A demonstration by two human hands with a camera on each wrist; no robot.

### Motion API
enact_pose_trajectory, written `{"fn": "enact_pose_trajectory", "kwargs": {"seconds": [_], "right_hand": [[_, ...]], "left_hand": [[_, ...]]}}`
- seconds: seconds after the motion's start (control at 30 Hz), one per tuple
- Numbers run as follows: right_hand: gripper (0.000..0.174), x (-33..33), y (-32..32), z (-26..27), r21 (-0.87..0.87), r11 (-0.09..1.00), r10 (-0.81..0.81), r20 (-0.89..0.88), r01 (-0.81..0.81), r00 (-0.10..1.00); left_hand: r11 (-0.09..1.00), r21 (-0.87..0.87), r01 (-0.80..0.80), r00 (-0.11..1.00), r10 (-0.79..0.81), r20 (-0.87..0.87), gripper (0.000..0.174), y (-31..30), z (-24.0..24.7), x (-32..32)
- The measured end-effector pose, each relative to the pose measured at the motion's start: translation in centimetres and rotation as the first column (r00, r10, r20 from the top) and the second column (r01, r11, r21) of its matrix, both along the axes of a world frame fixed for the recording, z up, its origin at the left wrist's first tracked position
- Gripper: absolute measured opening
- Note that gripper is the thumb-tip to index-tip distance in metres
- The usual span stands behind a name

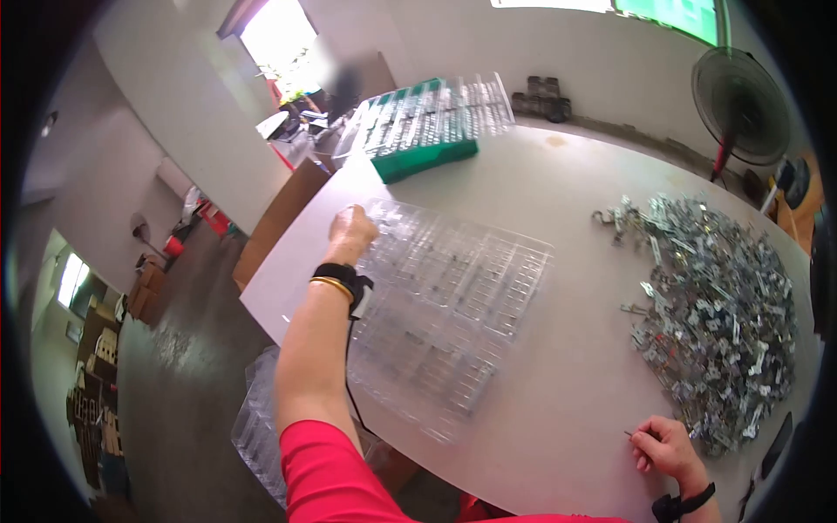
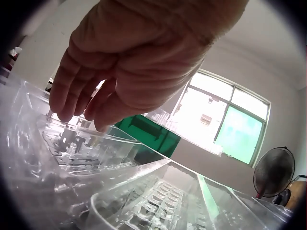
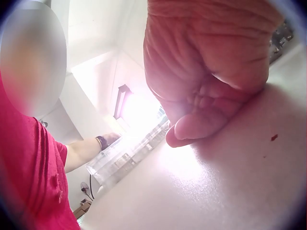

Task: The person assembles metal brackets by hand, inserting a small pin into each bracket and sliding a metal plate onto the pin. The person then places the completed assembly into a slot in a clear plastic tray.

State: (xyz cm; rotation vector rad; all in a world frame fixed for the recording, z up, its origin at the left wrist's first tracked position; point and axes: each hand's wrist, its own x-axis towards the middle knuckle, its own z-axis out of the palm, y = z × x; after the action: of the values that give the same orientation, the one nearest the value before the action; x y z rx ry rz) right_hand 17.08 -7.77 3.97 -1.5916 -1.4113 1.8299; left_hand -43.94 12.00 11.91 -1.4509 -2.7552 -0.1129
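A clear plastic tray (image 1: 453, 305) with rows of compartments lies on the table, its near end blurred. At its far left corner my left hand (image 1: 353, 228) grips the tray, thumb and fingertips at a rim in the left wrist view. Small flat metal parts (image 2: 72, 141) sit in the compartment under those fingers. My right hand (image 1: 664, 446) rests at the table's near right, fingers curled, pinching a small thin dark piece (image 1: 629, 433). In the right wrist view the curled fingers (image 3: 201, 125) hide that piece.
A large heap of metal parts (image 1: 715, 322) covers the table's right side. At the back, a filled clear tray (image 1: 427, 113) sits on a green bin (image 1: 427, 160). More clear trays (image 1: 260, 427) stand below the left table edge. A fan (image 1: 741, 105) stands behind the table.
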Motion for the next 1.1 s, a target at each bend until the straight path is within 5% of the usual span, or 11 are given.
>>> {"fn": "enact_pose_trajectory", "kwargs": {"seconds": [0.17,0.33,0.43,0.53,0.63,0.87,1.1], "right_hand": [[0.018,-0.2,0.2,0.7,0.002,0.997,0.081,0.068,-0.081,0.994],[0.018,-0.1,0.1,0.5,0.027,0.996,0.083,0.054,-0.085,0.995],[0.019,-0.1,0.0,0.4,0.030,0.994,0.107,-0.014,-0.106,0.994],[0.020,-0.1,0.0,0.4,0.040,0.992,0.125,-0.029,-0.124,0.992],[0.022,0.3,-0.3,0.3,0.105,0.981,0.166,-0.030,-0.162,0.986],[0.018,0.7,-1.0,0.9,0.308,0.884,0.332,0.117,-0.352,0.936],[0.017,2.9,-3.3,-1.1,0.552,0.667,0.461,0.222,-0.500,0.859]], "left_hand": [[0.964,0.138,0.227,0.974,-0.222,-0.052,0.023,0.5,0.1,0.1],[0.869,0.219,0.444,0.894,-0.446,-0.041,0.035,0.8,3.5,5.8],[0.696,0.357,0.623,0.737,-0.675,0.027,0.023,-0.5,5.7,12.7],[0.641,0.303,0.705,0.624,-0.764,0.165,0.022,-3.6,8.9,22.2],[0.438,0.288,0.852,0.430,-0.898,0.093,0.020,-6.8,10.1,30.3],[0.072,0.241,0.968,0.071,-0.997,0.013,0.019,-12.6,8.9,44.6],[0.021,0.369,0.929,-0.076,-0.966,0.248,0.015,-12.2,2.8,51.0]]}}
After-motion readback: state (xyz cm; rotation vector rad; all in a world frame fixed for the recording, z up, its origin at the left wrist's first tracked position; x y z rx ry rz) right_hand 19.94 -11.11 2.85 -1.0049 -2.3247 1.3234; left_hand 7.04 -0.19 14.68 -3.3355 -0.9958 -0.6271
